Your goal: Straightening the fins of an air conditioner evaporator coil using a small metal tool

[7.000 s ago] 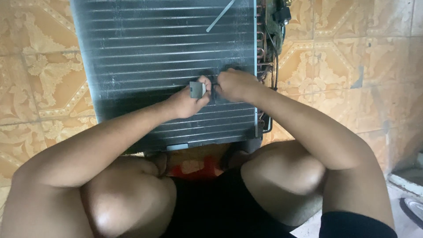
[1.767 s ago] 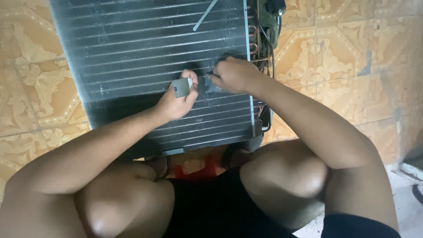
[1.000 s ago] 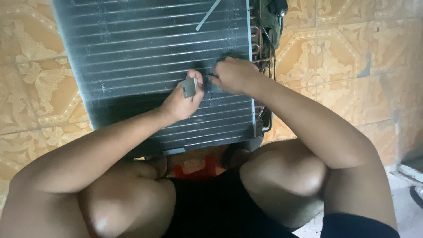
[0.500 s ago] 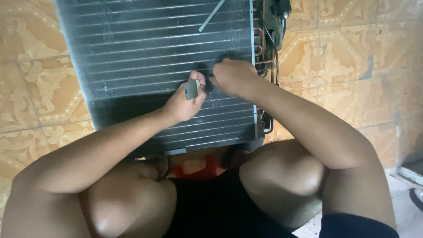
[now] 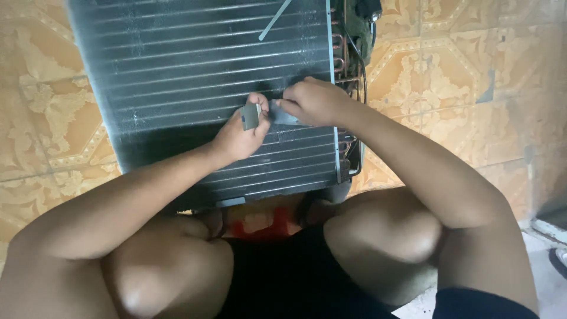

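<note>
Pinched between thumb and forefinger of the left hand (image 5: 241,134): a small grey metal piece (image 5: 250,116), held just above the dark finned coil panel (image 5: 177,71). Closed too, the right hand (image 5: 313,101), fingers curled on a flat grey strip (image 5: 284,113) lying against the panel's fins, just right of the metal piece. At the panel's right edge, copper tube bends (image 5: 342,53). Near the panel's top, a thin grey rod (image 5: 275,19) lying aslant. Beneath the panel, patterned orange floor tiles (image 5: 449,77); at its near edge, bare knees.
</note>
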